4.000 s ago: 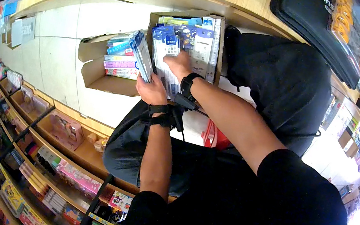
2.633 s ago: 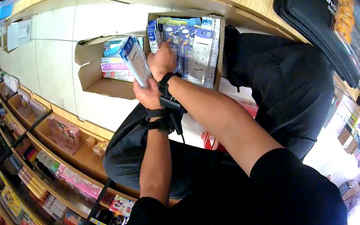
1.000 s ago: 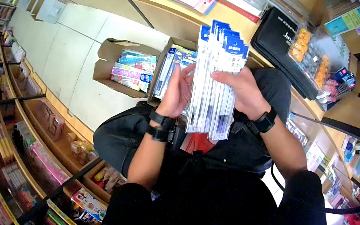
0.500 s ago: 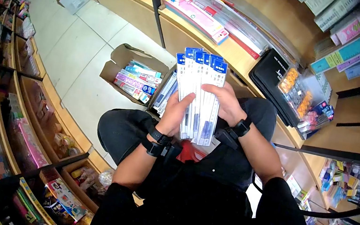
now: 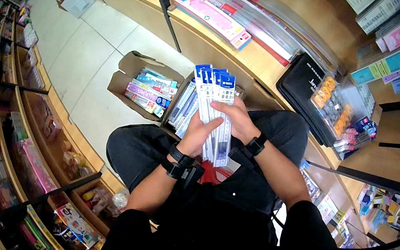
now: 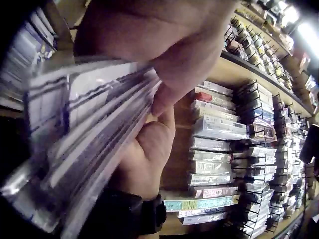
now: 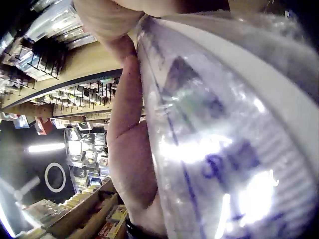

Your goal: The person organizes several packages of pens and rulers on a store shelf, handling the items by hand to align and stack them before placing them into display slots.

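Note:
A fanned bundle of packaged clear rulers (image 5: 221, 142) with blue header cards stands upright over the lap, spread most at its top. My left hand (image 5: 196, 136) grips its left side low down, thumb across the front. On the other side my right hand (image 5: 240, 123) holds it higher up, its thumb also laid over the front. In the left wrist view the stacked edges of the rulers (image 6: 99, 124) fan apart between the hands. Glossy wrapping of a ruler (image 7: 199, 149) fills much of the right wrist view. Most fingers are hidden behind the bundle.
A cardboard box (image 5: 120, 82) of packaged stationery sits on the tiled floor, beside a second box (image 5: 173, 120) partly covered by the bundle. A wooden shelf (image 5: 267, 72) carries a black case (image 5: 298, 91). Stocked shelves (image 5: 26, 149) line the left.
The right hand has left the box, and the rulers have come up over the lap into both hands. Since half a second ago the bundle has lowered slightly. The head view has turned.

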`<move>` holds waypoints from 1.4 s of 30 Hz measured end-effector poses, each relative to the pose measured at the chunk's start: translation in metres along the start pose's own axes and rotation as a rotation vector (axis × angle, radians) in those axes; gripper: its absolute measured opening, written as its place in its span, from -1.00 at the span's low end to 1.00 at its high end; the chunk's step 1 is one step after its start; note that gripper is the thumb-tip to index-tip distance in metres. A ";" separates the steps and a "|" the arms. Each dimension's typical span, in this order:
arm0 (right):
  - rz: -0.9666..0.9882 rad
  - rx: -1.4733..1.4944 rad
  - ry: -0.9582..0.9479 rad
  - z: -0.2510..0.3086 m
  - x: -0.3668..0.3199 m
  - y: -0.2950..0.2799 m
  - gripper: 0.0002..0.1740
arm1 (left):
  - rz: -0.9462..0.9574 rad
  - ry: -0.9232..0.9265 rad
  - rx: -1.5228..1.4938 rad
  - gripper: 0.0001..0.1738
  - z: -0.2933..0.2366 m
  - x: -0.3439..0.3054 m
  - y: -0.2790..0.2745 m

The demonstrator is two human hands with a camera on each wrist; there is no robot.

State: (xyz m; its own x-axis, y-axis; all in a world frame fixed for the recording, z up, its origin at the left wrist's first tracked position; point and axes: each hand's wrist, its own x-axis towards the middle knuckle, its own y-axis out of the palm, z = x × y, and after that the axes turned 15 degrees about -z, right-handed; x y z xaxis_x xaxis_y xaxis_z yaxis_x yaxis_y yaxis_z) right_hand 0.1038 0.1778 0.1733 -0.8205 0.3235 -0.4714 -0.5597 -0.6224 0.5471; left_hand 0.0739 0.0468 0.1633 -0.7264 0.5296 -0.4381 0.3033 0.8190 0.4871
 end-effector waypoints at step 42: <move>-0.077 -0.220 -0.170 -0.024 0.000 -0.006 -0.48 | -0.397 0.204 -0.043 -0.66 -0.019 0.017 -0.001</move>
State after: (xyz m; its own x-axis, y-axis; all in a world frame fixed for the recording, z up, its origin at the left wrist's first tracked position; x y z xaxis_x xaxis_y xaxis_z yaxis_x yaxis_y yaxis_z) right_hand 0.1094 0.1644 0.1534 -0.7949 0.4786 -0.3730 -0.5973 -0.7254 0.3421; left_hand 0.0492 0.0505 0.1695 -0.8893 0.1178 -0.4419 -0.0467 0.9378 0.3440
